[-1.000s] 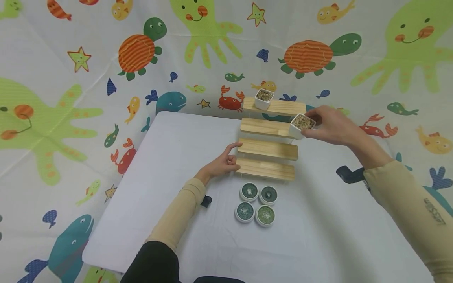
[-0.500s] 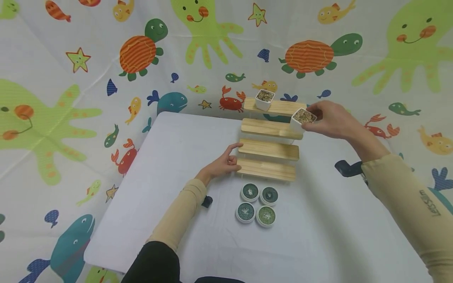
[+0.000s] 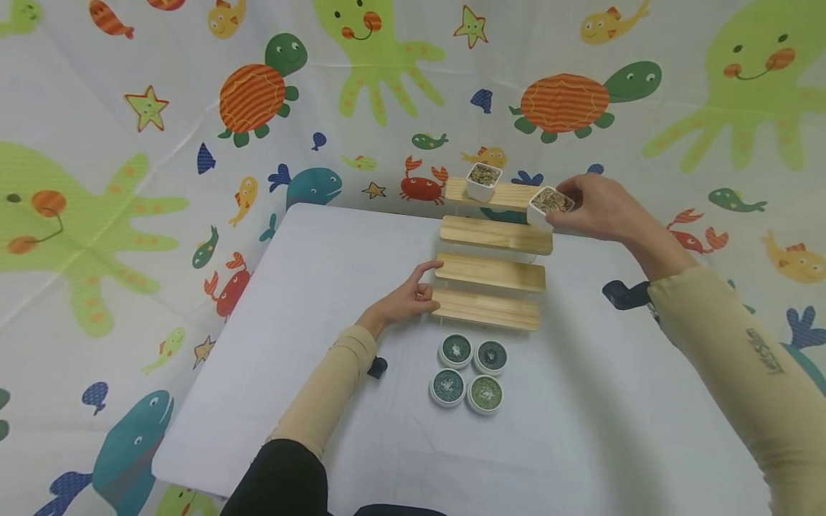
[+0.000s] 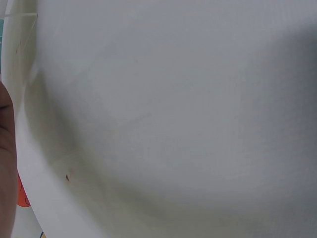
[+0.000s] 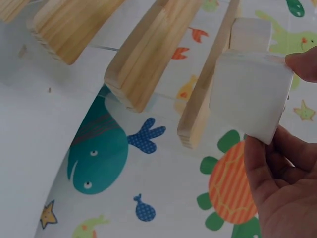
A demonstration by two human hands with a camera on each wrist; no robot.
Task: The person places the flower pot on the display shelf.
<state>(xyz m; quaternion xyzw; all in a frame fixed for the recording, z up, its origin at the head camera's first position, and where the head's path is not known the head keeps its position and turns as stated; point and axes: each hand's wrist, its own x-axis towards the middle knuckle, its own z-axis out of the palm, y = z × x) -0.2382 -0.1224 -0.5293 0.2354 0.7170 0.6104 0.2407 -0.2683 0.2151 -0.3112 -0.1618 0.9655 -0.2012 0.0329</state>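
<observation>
My right hand (image 3: 600, 208) pinches a small white square pot (image 3: 540, 215) filled with brownish bits, raised beside the right end of the top shelf. In the right wrist view, thumb and fingers grip the pot (image 5: 250, 96) at its edges, apart from the wood. A matching pot (image 3: 482, 182) stands at the left of the top shelf of a tiered wooden stand (image 3: 492, 274). At the stand's left side, my left hand (image 3: 401, 299) holds the ends of the two lower shelves with index finger and thumb. The left wrist view shows only a strip of that hand (image 4: 7, 163).
Several round white pots (image 3: 485, 394) with green, grainy tops sit grouped before the stand on the white table (image 3: 310, 279). A cloth backdrop (image 3: 413, 72) printed with sea animals rises right behind the stand.
My right hand has lifted the square pot slightly from the level of the second shelf toward the top shelf, lately shifting a little left. The left hand stays put.
</observation>
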